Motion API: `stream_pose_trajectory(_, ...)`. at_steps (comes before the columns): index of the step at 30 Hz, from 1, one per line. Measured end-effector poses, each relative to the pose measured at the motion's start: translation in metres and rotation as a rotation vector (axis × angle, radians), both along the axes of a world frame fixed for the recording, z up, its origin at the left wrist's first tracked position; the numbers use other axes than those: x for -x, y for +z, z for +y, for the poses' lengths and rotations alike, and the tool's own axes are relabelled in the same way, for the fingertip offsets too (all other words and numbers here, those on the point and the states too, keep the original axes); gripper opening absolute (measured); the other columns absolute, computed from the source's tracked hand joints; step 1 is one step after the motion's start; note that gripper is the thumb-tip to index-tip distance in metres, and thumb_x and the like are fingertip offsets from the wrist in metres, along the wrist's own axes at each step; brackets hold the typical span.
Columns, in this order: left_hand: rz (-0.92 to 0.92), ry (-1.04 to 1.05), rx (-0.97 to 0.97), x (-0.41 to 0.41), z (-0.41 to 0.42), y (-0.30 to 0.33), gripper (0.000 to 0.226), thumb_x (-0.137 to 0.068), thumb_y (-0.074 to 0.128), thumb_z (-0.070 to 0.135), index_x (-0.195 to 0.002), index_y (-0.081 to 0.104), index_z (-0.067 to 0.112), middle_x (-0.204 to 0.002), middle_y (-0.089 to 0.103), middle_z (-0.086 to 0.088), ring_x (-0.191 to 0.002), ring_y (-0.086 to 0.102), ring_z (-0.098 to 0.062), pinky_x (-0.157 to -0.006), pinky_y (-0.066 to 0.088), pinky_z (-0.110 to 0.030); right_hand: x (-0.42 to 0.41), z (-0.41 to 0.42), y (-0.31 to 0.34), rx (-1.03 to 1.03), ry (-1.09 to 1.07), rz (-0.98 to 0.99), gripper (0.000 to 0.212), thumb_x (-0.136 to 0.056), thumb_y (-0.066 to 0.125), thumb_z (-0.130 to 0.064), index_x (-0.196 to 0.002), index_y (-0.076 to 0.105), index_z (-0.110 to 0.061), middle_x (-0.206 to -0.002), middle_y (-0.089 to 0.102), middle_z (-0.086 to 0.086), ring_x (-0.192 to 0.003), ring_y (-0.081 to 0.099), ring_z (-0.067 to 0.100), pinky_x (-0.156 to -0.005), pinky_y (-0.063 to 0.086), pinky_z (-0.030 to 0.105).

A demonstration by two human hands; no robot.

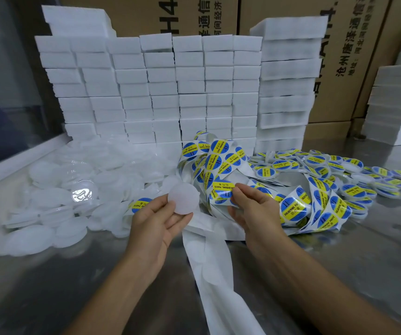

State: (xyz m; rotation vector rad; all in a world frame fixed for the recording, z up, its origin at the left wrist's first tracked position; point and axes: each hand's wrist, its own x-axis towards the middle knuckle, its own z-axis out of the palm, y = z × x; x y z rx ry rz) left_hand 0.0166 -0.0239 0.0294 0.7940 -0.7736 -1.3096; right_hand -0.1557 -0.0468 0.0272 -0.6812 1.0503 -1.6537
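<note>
My left hand [157,222] holds a plain white round lid [183,198] between thumb and fingers, just above the metal table. My right hand [250,204] pinches a round blue and yellow sticker [222,191] at the edge of a tangled strip of stickers [221,160]. The sticker is partly under my fingers. The empty white backing paper [209,257] trails from the tangle toward me between my arms.
A heap of unlabelled white lids [57,201] lies on the left. Several labelled lids [354,175] are spread at the right. Stacks of white foam blocks [165,93] and cardboard boxes [339,68] stand behind. The table [339,274] is shiny metal.
</note>
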Motion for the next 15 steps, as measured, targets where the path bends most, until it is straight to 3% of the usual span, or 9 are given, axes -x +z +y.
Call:
stream_pose_trajectory(4, -0.016, 0.042, -0.029, -0.0020, -0.0019, -0.0021, 0.016, -0.094, 0.052, -0.004, -0.102, 0.064, 0.001, -0.100, 0.075, -0.010, -0.090, 0.073, -0.024, -0.079, 0.060, -0.037, 0.0002, 0.0011, -0.0006, -0.025, 0.030, 0.049, 0.012, -0.089, 0.070, -0.008, -0.097, 0.072, -0.016, -0.093, 0.073, 0.000, -0.086, 0.068, 0.010, -0.069, 0.056, 0.021)
stream_pose_trajectory(8, -0.061, 0.073, -0.035, -0.0039, -0.0023, -0.0045, 0.016, -0.092, 0.056, -0.004, -0.105, 0.065, 0.001, -0.102, 0.074, -0.012, -0.089, 0.073, -0.025, -0.079, 0.060, -0.035, -0.0011, 0.0024, 0.0016, -0.043, 0.069, 0.073, 0.008, -0.090, 0.069, -0.012, -0.093, 0.073, -0.018, -0.090, 0.073, -0.001, -0.083, 0.066, 0.008, -0.071, 0.056, 0.023)
stream_pose_trajectory(12, -0.101, 0.089, -0.023, -0.0054, -0.0019, -0.0056, 0.014, -0.090, 0.061, -0.003, -0.102, 0.066, 0.001, -0.094, 0.075, -0.015, -0.083, 0.074, -0.024, -0.077, 0.061, -0.033, -0.0039, 0.0037, 0.0035, 0.004, 0.057, 0.183, 0.004, -0.089, 0.072, -0.017, -0.090, 0.073, -0.021, -0.095, 0.074, 0.000, -0.092, 0.068, 0.012, -0.075, 0.057, 0.026)
stream_pose_trajectory(15, -0.094, 0.086, -0.022, -0.0057, -0.0021, -0.0063, 0.017, -0.089, 0.062, -0.002, -0.105, 0.064, -0.002, -0.088, 0.076, -0.015, -0.080, 0.074, -0.023, -0.078, 0.060, -0.033, -0.0041, 0.0072, 0.0073, 0.079, 0.055, 0.280, 0.005, -0.088, 0.073, -0.017, -0.089, 0.074, -0.022, -0.085, 0.075, -0.006, -0.083, 0.068, 0.009, -0.076, 0.054, 0.026)
